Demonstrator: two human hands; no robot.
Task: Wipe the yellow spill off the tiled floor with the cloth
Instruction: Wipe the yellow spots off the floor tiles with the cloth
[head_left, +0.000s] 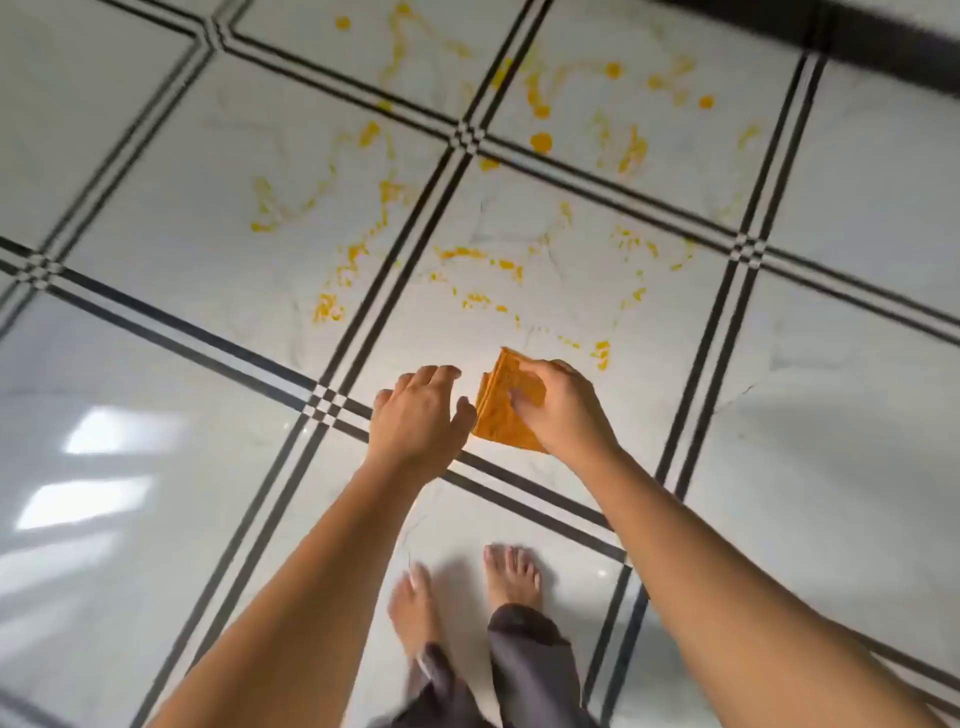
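A folded orange cloth (500, 410) is the landmark here, held up in front of the person above a glossy white tiled floor (156, 467) crossed by double black grout lines. The right hand (558, 410) grips the cloth from its right side, fingers curled over the upper face and thumb side hidden behind the fabric, so it is closed around the cloth. The left hand (418, 415) sits just left of the cloth, fingers loosely bent and spread, holding nothing; its thumb tip is touching or almost touching the cloth's left edge, and which of the two cannot be told. Beyond the cloth, farther from the person, the yellow spill (467, 254) spreads as thin streaks, smears and round drops over several tiles, the nearest flecks lying just past the cloth's upper right corner. Below the cloth, nearer the person, two bare feet (511, 577) stand on the floor with dark grey trouser legs (530, 665) above them. Bright window reflections lie on the tiles well left of the cloth
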